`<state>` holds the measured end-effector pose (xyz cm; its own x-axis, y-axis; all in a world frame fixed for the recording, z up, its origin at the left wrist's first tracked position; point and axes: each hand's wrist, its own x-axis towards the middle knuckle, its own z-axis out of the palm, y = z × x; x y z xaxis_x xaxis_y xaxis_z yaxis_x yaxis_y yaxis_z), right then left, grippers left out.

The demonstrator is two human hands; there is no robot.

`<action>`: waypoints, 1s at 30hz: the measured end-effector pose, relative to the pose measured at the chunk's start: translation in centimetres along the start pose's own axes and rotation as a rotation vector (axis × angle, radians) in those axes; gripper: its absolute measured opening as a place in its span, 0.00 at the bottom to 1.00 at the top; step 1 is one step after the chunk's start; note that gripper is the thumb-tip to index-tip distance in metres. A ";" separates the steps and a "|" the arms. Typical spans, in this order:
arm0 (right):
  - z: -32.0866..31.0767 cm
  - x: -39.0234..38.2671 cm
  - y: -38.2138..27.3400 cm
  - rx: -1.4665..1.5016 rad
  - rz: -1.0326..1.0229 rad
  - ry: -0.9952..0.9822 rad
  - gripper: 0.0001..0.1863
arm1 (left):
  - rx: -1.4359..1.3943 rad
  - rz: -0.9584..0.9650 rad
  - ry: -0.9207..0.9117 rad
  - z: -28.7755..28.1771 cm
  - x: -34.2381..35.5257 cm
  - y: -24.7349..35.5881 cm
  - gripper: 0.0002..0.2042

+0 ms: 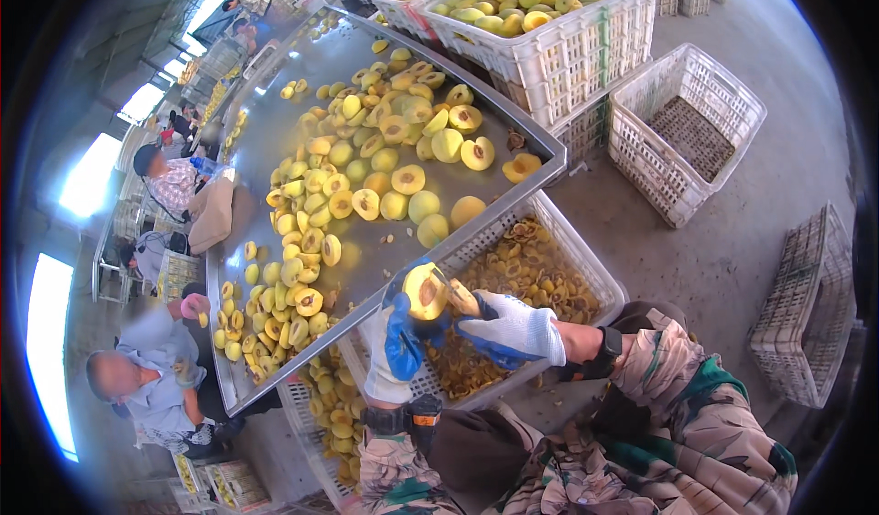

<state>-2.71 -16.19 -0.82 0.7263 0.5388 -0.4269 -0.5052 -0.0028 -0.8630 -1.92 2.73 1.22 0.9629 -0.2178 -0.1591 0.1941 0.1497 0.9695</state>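
left hand [394,346] grips a halved fruit [425,292], right hand [517,327] pinches something tan [464,299]; scraps [531,268] crowd the crate [584,248], yet many halves [366,204] on the table [320,57] seemingly remain

The gloves [522,326] are white and blue, the fruit half [425,293] yellow, the sleeves [719,414] beige-and-green camouflage.

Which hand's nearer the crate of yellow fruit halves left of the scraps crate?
Left. The left hand, holding a cut fruit, shows at the upper right of the fruit-halves crate; the right hand shows farther right, over the scraps crate.
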 end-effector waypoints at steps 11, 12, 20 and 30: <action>-0.1 -0.2 0.1 -0.125 -0.037 0.039 0.18 | -0.031 0.109 -0.010 0.8 1.0 -1.4 0.24; -0.1 -0.1 0.1 -0.133 -0.072 0.061 0.18 | 0.011 0.138 0.043 0.9 1.2 -1.6 0.24; -0.4 0.1 0.3 -0.589 -0.169 0.225 0.20 | 0.066 0.295 0.059 2.5 2.2 -2.4 0.23; -0.4 -0.3 0.1 -0.370 -0.115 0.059 0.20 | -0.041 0.165 0.344 2.6 4.0 -3.3 0.28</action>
<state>-2.84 -16.71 -0.88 0.7992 0.5039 -0.3276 -0.2248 -0.2549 -0.9405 0.76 -1.15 -2.16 0.9871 0.1480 -0.0615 0.0318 0.1954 0.9802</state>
